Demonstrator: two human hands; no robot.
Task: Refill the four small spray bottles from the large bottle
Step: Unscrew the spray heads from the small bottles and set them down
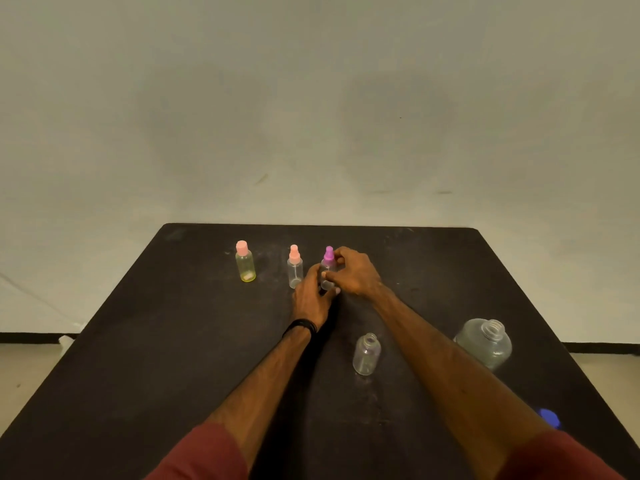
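Both hands partly cover the purple-capped spray bottle, so its lower body is hard to make out. It stands upright, long axis vertical, nozzle up, toward the far middle of the black worktop. The left hand curls its grip round the bottle's base; the right hand pinches it near the cap. Left of it stand a pink-capped clear bottle and a yellowish bottle. Nearer, an uncapped small bottle and the open large bottle stand upright. A blue cap lies half hidden behind the right forearm. A pale wall rises behind.
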